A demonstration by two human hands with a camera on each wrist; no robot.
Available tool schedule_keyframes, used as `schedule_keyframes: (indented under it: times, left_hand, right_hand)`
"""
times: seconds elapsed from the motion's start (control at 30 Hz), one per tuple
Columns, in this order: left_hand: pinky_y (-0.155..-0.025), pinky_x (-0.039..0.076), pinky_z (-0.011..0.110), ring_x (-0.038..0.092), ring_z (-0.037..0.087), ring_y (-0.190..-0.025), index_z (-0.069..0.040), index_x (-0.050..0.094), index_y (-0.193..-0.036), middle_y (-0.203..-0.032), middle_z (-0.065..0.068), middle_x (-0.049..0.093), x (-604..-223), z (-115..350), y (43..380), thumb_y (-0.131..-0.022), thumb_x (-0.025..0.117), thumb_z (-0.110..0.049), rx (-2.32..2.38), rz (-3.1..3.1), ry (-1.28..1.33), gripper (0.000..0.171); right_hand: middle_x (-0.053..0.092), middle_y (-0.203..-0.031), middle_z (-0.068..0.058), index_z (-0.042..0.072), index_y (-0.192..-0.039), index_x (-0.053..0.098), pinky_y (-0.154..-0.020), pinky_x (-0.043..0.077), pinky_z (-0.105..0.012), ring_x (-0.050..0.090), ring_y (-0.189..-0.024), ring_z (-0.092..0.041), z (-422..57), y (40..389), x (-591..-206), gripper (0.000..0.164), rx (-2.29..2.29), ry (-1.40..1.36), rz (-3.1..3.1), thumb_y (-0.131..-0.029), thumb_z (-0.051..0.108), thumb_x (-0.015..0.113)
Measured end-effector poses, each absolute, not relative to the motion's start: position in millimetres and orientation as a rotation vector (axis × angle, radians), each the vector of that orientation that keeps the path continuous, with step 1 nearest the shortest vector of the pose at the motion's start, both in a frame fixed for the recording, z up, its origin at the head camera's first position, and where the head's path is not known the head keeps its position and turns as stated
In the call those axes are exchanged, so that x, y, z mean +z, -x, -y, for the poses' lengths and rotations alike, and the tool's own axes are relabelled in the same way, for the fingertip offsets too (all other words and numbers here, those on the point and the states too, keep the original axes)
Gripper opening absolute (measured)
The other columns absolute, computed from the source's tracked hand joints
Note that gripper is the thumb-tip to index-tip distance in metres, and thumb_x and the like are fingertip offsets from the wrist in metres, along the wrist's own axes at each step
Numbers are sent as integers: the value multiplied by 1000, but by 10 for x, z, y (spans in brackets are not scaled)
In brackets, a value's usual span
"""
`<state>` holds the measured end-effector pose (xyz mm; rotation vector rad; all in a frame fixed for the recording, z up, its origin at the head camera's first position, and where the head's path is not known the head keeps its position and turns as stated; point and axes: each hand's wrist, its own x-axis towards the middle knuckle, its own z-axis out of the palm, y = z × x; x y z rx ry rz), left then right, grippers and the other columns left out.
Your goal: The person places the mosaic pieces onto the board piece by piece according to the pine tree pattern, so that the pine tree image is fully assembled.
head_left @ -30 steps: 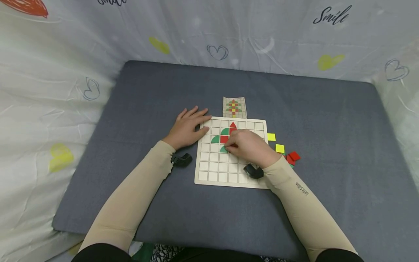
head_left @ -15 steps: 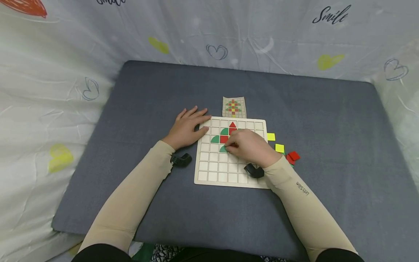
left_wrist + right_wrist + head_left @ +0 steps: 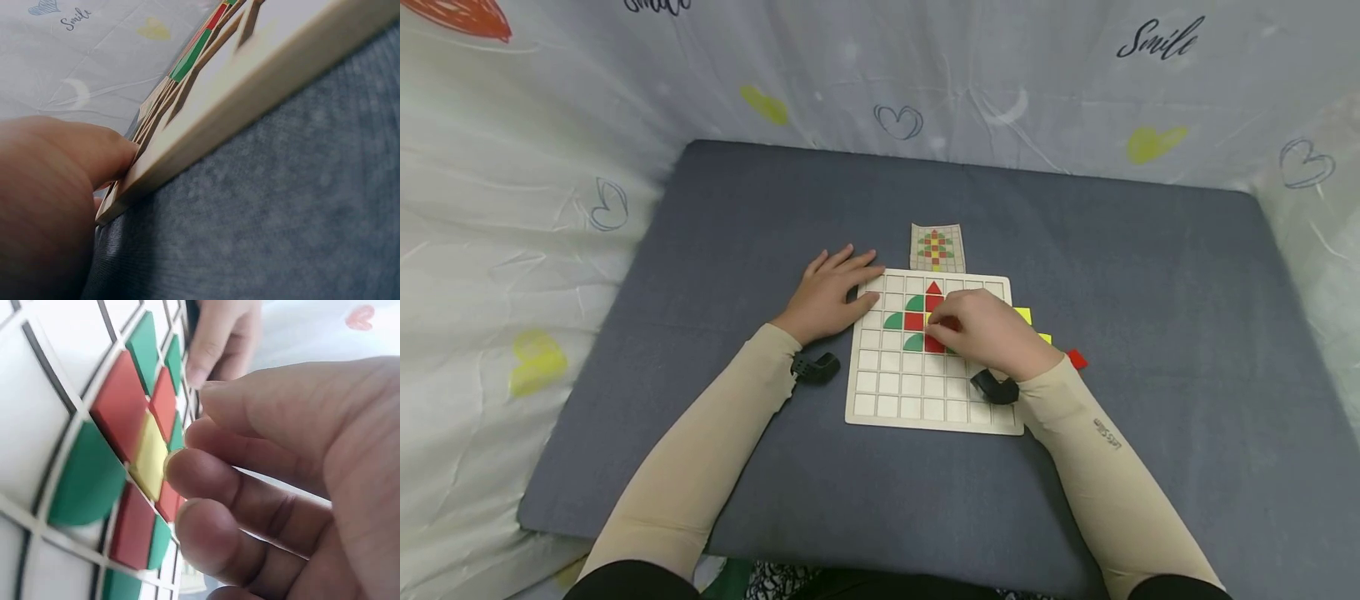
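Observation:
A pale wooden grid board carries coloured tiles in its upper middle cells. My left hand rests on the board's upper left, fingers spread; in the left wrist view its thumb lies on the rim. Over the tiles hovers my right hand, fingers bent loosely, with no tile visible between them. Its fingertips are close to a yellow tile seated in the grid; contact cannot be told. Around that tile are red tiles and green quarter-round tiles. The right hand hides some cells in the head view.
A small pattern card lies beyond the board's far edge. Right of the board are loose yellow tiles and a red tile, partly behind the right hand and sleeve. A grey cloth covers the table.
My right hand has shifted slightly up and right, away from the lower green tile, uncovering that tile and a red one beside it. The left hand stays put.

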<state>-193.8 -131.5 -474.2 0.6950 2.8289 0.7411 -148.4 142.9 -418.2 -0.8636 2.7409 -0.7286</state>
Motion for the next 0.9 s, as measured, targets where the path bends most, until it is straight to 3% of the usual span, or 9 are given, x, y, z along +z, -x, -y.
schedule_keyframes:
  times: [0.2,0.63,0.9]
  left_hand:
    - [-132,0,51,16,25,-163,-25,52,-158,-170,-2,35,-4754,1343,1903,-108,57,-45,749,-2828,-691,54]
    - [-132,0,50,16,24,-163,-25,52,-158,-170,-3,35,-4777,1347,1906,-108,57,-45,772,-2834,-684,54]
    - [-132,-1,49,15,23,-163,-25,51,-159,-170,-3,35,-4730,1324,1937,-108,56,-46,766,-2828,-704,55]
  right_hand:
    - [75,-90,1,11,-102,83,-77,56,-35,64,-85,-18,-1493,1498,-4154,14,-743,771,-2717,-97,19,74]
    - [71,-94,-5,6,-117,78,-66,50,-34,58,-72,-19,-1799,1577,-4039,24,-725,615,-2713,-103,22,68]
    - [73,-98,-10,4,-119,78,-65,49,-35,57,-72,-21,-2078,1555,-4019,22,-682,528,-2790,-103,12,66]
